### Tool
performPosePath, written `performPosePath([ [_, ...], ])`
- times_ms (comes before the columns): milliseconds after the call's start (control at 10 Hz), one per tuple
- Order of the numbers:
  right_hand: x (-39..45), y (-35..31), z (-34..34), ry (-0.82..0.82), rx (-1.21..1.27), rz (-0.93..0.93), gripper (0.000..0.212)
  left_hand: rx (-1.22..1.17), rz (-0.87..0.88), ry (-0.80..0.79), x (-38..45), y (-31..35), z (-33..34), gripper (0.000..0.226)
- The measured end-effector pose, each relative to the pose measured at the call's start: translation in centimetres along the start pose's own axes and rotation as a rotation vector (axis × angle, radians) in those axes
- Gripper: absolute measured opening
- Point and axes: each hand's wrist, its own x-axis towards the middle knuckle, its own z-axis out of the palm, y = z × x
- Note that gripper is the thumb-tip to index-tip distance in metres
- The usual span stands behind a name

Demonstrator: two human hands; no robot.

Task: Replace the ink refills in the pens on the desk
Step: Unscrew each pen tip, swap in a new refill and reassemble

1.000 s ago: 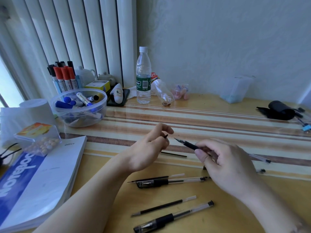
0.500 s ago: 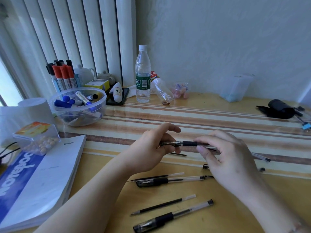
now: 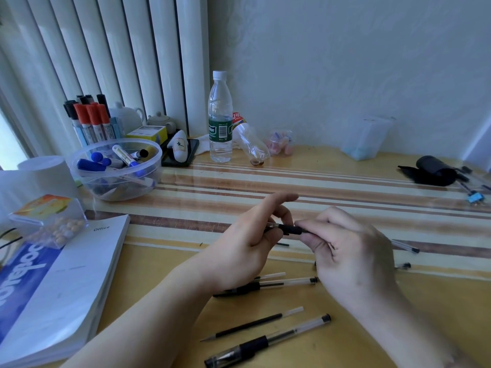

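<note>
Both hands hold one black-grip pen (image 3: 291,230) level above the desk's middle. My left hand (image 3: 248,249) pinches its tip end; my right hand (image 3: 348,257) grips the clear barrel, whose tail (image 3: 406,247) pokes out to the right. Below them, partly under my hands, lies an assembled pen (image 3: 268,285) with a loose refill (image 3: 271,275) beside it. Nearer me lie another loose refill (image 3: 252,324) and a capped pen (image 3: 268,341). A thin dark piece (image 3: 283,244) lies under the held pen.
A clear bowl of markers (image 3: 117,168) and a cup of markers (image 3: 90,120) stand at the back left. A water bottle (image 3: 220,118), an office notebook (image 3: 53,285), a box of beads (image 3: 50,221) and a black pouch (image 3: 431,171) ring the work area.
My left hand closed in on the pen's tip and both hands came together on it. The pen turned from slanted to level, and the hands now sit closer than a second ago.
</note>
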Motion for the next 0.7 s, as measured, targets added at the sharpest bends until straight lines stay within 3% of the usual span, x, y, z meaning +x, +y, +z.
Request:
performPosePath([
  [100,0.0,0.2,0.3,-0.166,0.108,0.136,0.034,0.038,-0.065,-0.061,0.1,-0.3,-0.6,0.051],
  [200,0.0,1.1,0.3,-0.264,0.168,0.284,0.031,0.177,-0.122,0.139,0.0,-1.9,-1.8,0.052],
  [300,1.0,0.8,-0.1,-0.343,0.083,0.366,0.018,0.237,-0.311,0.409,0.1,-3.5,-3.2,0.037],
  [400,2.7,-0.2,0.2,-0.421,-0.031,0.392,0.014,0.241,-0.448,0.522,0.3,-4.2,-3.6,0.031],
  [600,4.3,-1.7,3.0,-0.507,-0.195,0.324,0.002,0.184,-0.516,0.527,0.4,-4.4,-3.9,0.029],
  [700,4.1,-2.1,3.3,-0.542,-0.241,0.258,0.006,0.196,-0.475,0.568,0.1,-4.0,-4.1,0.027],
])
